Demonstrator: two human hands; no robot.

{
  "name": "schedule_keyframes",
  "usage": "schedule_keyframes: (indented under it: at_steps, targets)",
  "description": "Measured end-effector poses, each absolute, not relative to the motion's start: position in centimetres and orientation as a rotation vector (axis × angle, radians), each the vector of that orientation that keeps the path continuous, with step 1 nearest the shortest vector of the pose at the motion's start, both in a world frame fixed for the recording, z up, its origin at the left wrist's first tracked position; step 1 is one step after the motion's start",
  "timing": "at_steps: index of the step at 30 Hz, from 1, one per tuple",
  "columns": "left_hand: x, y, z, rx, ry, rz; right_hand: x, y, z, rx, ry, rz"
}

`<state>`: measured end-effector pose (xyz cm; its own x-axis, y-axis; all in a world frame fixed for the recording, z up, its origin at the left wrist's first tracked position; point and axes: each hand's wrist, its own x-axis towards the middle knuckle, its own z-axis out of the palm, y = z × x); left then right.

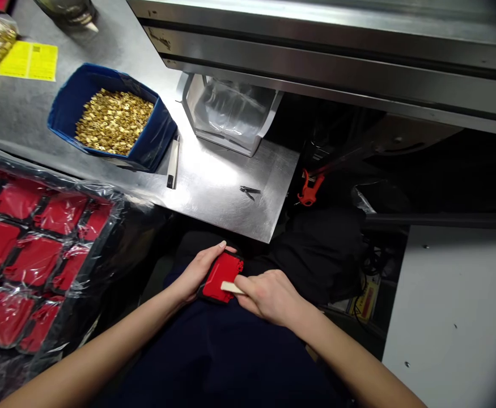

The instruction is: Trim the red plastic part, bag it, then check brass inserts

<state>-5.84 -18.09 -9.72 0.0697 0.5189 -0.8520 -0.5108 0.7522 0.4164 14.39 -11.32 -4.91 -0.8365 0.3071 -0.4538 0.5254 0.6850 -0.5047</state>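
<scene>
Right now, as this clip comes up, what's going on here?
A seated person holds a red-and-black case above their lap in the left hand. The right hand grips a pale flat stick, its end over the case's red face. On the metal table ahead are a blue bin of small gold-coloured parts and a small pair of clippers. Plastic-covered red pieces sit in rows to the left.
</scene>
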Motion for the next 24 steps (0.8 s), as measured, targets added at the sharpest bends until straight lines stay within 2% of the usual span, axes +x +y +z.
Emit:
schedule_keyframes:
  at_steps: [4,16,20,24]
  targets:
    - [-6.27,-17.8,-9.73,-0.071,1.207,0.719,14.91,-10.98,-5.02,0.751,2.557,-0.903]
    - [-6.57,-17.64,-9.62,-0.081,1.207,0.677,15.39,-10.67,-5.2,0.531,2.64,-0.828]
    - [-6.5,-17.56,-9.5,-0.103,1.203,0.688,15.25,-10.5,-5.37,0.626,2.649,-0.804]
    - [-6.49,-17.71,-9.7,-0.068,1.187,0.703,14.9,-10.84,-5.4,0.531,2.654,-0.833]
